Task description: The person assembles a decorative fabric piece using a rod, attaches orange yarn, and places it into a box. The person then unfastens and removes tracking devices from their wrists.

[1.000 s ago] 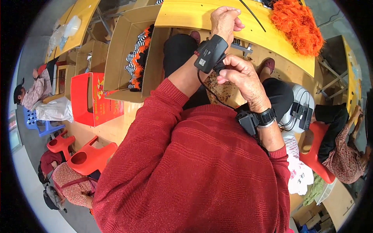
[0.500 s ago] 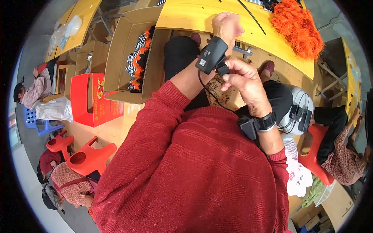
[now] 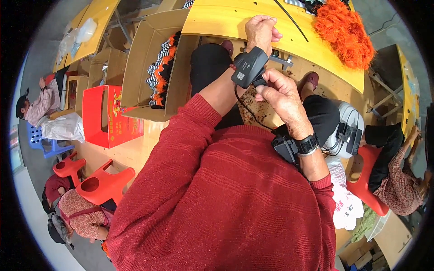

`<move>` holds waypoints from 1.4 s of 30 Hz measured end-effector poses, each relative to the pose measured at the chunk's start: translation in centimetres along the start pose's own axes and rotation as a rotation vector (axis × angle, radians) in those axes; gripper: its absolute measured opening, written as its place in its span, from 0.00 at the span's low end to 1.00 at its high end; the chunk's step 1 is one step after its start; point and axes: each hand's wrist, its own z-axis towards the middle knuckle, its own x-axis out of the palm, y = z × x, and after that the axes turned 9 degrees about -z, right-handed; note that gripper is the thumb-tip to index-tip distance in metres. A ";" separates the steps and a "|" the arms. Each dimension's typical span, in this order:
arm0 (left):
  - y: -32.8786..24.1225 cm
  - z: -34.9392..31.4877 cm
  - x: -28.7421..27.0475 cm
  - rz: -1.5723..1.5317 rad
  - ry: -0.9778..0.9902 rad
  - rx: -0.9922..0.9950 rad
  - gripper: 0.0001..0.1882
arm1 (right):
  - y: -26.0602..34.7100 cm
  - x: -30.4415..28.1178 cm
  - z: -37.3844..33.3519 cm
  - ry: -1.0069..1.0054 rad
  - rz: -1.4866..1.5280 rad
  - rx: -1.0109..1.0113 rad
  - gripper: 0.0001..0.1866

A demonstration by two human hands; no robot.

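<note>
A black box-shaped device (image 3: 249,67) is strapped on my left wrist, with a thin black cable running down from it toward my right wrist. My right hand (image 3: 282,92) pinches the end of the device's black strap (image 3: 259,80) between thumb and fingers. My left hand (image 3: 261,32) is held out at the near edge of the yellow table (image 3: 217,20), fingers curled in and nothing seen in them. Round my right wrist sits a black watch-like band (image 3: 307,144), beside another black device (image 3: 285,147).
An open cardboard box (image 3: 135,67) at the left holds striped black, white and orange fluffy items (image 3: 159,74). An orange fluffy heap (image 3: 346,34) lies on the table's right. Red stools (image 3: 106,181), a red box (image 3: 95,119) and other people (image 3: 83,212) are around me.
The left wrist has turned slightly, and its fingers have loosened from a tighter curl. My right hand, still on the strap, has shifted slightly left.
</note>
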 end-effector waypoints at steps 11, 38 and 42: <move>-0.1 -0.8 0.7 0.117 0.085 -0.079 0.07 | 1.2 -1.3 0.2 0.038 0.178 0.031 0.06; -0.1 -8.6 -5.1 0.074 0.183 -0.272 0.21 | -0.2 -2.9 2.2 -0.015 0.350 0.018 0.05; -3.3 -8.5 -6.1 -0.041 0.283 -0.326 0.21 | 0.5 -1.3 1.8 -0.002 0.276 0.118 0.05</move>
